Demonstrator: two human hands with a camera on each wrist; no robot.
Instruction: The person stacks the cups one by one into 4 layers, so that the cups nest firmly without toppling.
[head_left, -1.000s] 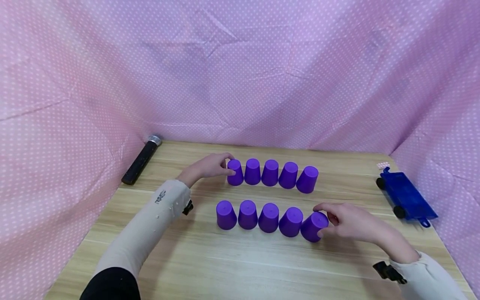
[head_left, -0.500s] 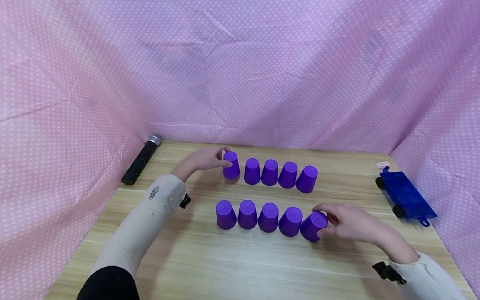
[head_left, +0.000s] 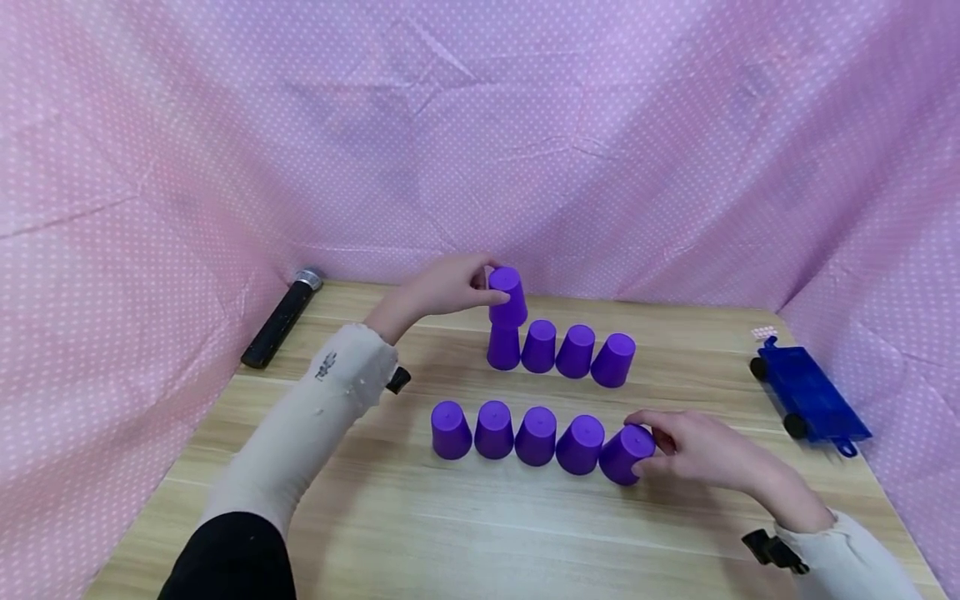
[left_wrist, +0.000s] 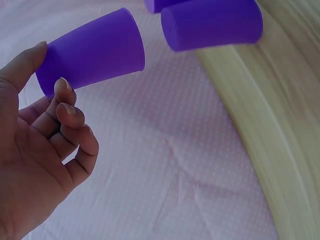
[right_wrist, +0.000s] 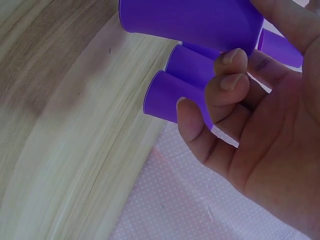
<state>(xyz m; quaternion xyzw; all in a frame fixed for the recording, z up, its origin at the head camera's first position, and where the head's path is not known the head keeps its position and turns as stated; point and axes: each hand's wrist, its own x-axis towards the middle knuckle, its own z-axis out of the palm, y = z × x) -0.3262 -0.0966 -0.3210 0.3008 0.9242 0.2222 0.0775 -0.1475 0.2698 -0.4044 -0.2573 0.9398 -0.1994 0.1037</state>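
your two hands are well apart, each holding a cup of its own. your left hand (head_left: 450, 285) pinches an upturned purple cup (head_left: 512, 310) near its closed end, thumb on the side, and holds it raised above the leftmost far cup (head_left: 504, 350). from the head view the two overlap, but the left wrist view shows a gap between them, so the raised cup hangs clear of the one below. to the right of that lower cup, three more far cups (head_left: 574, 350) stand upside down in a line, close beside one another.

your right hand (head_left: 697, 450) grips the cup at the right end of the near row (head_left: 624, 457), also up by its closed end, with that cup at the end of its line on the surface (head_left: 480, 533). four other near cups (head_left: 494, 431) stand upside down to the left of it.

over on the left of the surface lies a black microphone (head_left: 279, 323) with a silver head. on the right sits a blue toy cart (head_left: 810, 392) with black wheels, near a small pink-and-white piece (head_left: 764, 332). pink dotted cloth (head_left: 480, 150) hangs around the back and sides. your left sleeve (head_left: 300, 425) is pale, with black higher up the arm.
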